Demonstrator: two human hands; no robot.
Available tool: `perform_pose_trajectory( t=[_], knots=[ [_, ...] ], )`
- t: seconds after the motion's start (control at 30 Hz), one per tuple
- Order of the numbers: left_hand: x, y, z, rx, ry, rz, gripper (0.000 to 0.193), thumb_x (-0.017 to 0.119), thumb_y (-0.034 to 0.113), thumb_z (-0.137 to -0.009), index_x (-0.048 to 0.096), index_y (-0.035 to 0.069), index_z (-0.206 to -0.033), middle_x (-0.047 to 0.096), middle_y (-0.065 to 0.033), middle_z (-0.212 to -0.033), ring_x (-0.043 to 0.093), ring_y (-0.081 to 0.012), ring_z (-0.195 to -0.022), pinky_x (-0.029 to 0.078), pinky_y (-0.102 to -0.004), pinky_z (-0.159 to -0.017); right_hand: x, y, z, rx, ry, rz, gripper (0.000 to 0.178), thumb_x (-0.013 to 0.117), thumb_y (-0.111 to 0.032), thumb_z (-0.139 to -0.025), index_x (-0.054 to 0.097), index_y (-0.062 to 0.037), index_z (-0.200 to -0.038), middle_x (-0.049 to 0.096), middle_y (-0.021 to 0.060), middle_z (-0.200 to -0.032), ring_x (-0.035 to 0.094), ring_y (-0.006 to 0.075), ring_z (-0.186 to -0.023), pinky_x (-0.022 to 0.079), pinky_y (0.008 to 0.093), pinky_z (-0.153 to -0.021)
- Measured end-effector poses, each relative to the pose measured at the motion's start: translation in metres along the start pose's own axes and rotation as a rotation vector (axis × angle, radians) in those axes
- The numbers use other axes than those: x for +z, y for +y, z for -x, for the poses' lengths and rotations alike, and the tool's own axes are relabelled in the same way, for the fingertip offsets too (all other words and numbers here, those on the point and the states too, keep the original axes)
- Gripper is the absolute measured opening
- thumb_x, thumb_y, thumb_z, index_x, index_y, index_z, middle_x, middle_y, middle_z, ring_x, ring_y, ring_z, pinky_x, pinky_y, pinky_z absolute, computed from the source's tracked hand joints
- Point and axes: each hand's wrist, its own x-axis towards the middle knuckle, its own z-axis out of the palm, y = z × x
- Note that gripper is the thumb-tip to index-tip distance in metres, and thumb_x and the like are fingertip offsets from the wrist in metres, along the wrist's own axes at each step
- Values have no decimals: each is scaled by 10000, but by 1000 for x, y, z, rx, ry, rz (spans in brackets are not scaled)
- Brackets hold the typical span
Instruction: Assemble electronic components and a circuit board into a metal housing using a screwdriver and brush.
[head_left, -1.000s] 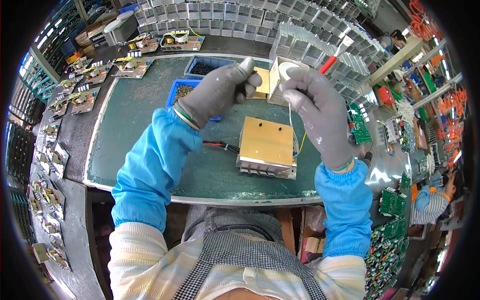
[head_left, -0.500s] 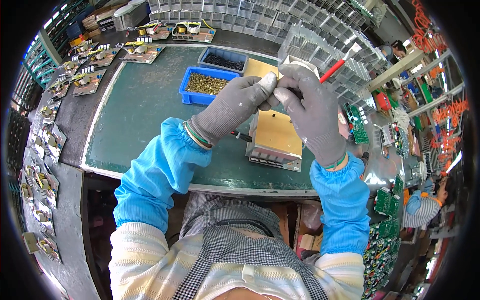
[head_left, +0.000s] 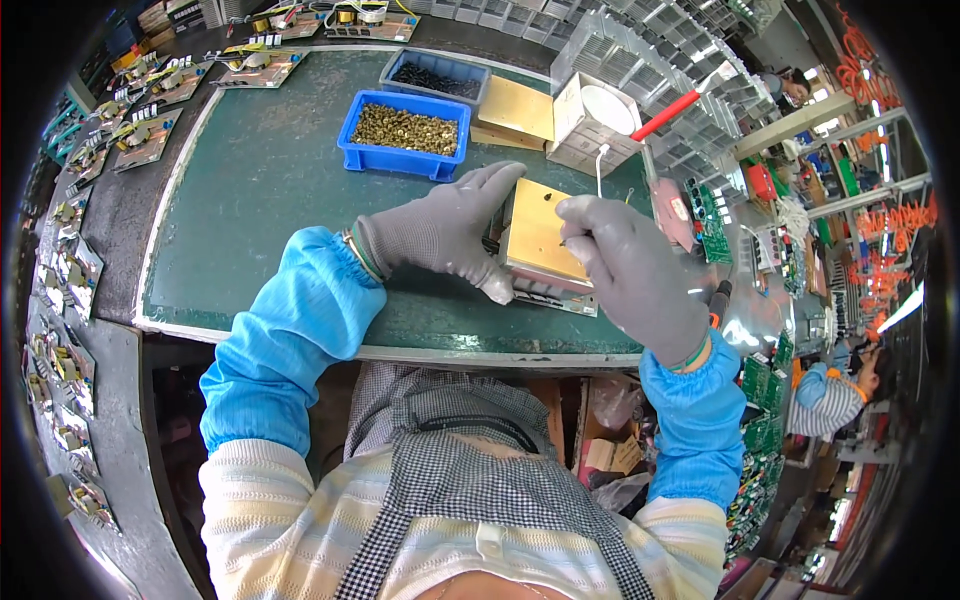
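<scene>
A tan rectangular board [head_left: 540, 232] lies on a metal-sided assembly [head_left: 552, 290] near the table's front edge. My left hand [head_left: 445, 230], in a grey glove, is open along the assembly's left side, thumb at the front corner and fingers near the back corner. My gloved right hand [head_left: 635, 275] is over the board's right side, thumb and forefinger pinched together. Whatever they hold is too small to make out; a dark speck shows beneath the fingertips. One small black piece [head_left: 547, 197] sits near the board's back edge.
Behind are a blue bin [head_left: 350, 157] of small brass-coloured parts and a grey-blue bin [head_left: 388, 80] of black ones. A white box [head_left: 575, 140] with a round tub stands at the back right, a red-handled brush [head_left: 665, 117] across it. Circuit assemblies [head_left: 148, 140] line the left bench.
My hands have parted from where they met in the air. Both came down, the left to the assembly's left side, the right over the board. The whole view has shifted slightly.
</scene>
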Motion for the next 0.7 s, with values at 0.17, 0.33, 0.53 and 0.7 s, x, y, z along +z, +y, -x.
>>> perform_pose_trajectory(
  t=[0.17,0.33,0.53,0.7],
  knots=[
    [2,5,-3,-126,-39,90,1379,951,563,-559,214,-42,-1555,404,-316,-1510,394,-429,-1437,329,-460,-1202,9,-3,4,-12,-51,58,257,631,-55,-913,592,-71,-1167,677,182,-959,675,385,-907,531,493,-770],
    [6,3,-5,-118,-35,193,1308,975,518,-558,288,-49,-1517,494,-294,-1442,469,-399,-1388,381,-451,-1172,16,2,6,-12,-44,79,248,631,-63,-914,597,-80,-1158,682,174,-944,680,385,-896,538,493,-766],
    [7,3,-5,-116,5,212,1288,969,558,-543,345,-68,-1479,526,-284,-1413,512,-392,-1351,411,-446,-1150,17,3,7,-11,-40,104,251,628,-61,-912,599,-80,-1160,685,175,-955,684,377,-911,543,480,-772],
    [12,-4,-3,-82,65,196,1240,983,493,-532,379,-53,-1466,586,-283,-1343,572,-403,-1281,471,-442,-1084,20,4,6,-6,-76,142,277,642,-59,-887,602,-77,-1161,687,164,-955,689,365,-915,550,467,-780]
  ],
)
